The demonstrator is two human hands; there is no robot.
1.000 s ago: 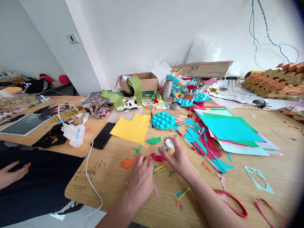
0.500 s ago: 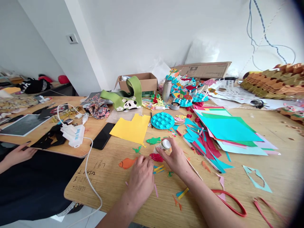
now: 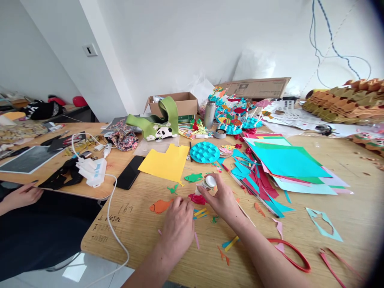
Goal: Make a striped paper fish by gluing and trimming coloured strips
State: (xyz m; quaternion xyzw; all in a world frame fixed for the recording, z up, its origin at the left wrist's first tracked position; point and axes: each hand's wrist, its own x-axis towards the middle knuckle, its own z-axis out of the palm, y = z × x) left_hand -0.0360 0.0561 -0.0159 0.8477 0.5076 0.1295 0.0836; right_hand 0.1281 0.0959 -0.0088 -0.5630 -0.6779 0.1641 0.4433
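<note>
the small white-capped bottle is at the centre of the frame, tilted — the right hand grips it between thumb and fingers. a red piece shows just below it. the left hand, lower centre, has its fingers curled down; whether they pinch anything, i cannot tell. an orange paper fish is just left of it — a green fish higher up, near the bottle.

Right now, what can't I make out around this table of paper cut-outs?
In the head view:
Whether the left hand holds anything: its own back hides this.
Wording on the white-lidded jar: too small, partly covered by the right hand.
Most of the inside of the cardboard box: hidden by its front wall.
Beyond the other person's hand: cut off by the left edge.
</note>
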